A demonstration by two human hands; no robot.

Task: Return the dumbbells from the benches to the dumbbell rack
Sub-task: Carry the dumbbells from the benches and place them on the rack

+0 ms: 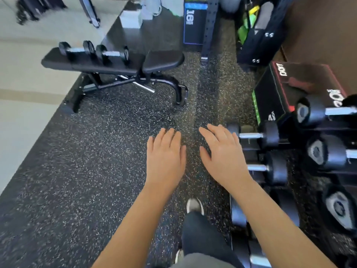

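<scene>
Both grips are released and hold nothing. The left grip (165, 159) and the right grip (225, 155) hover palm-down, side by side, fingers straight and slightly spread, above the speckled rubber floor (87, 151). The right grip is just beside the near-left edge of the dumbbell rack (251, 151), apart from it as far as the blurred view shows.

2 black dumbbells remain far to the left, well apart from both grips. The left dumbbell (76, 50) and the right dumbbell (113, 54) lie end to end along the far edge of the padded tabletop (164, 60) of a black bench. Their chrome handles run left to right.

On the right, the rack carries several black dumbbells. A lower dumbbell (270, 135) sits nearest the right grip, with another (276, 168) just nearer than it. Larger heads (313, 111) fill the higher tier at the right edge.

A black box with a red edge (289, 84) stands just beyond the rack. A black box with a blue edge (194, 26) stands at the far side. A grey shoe (194, 206) and a dark trouser leg show below the forearms.
</scene>
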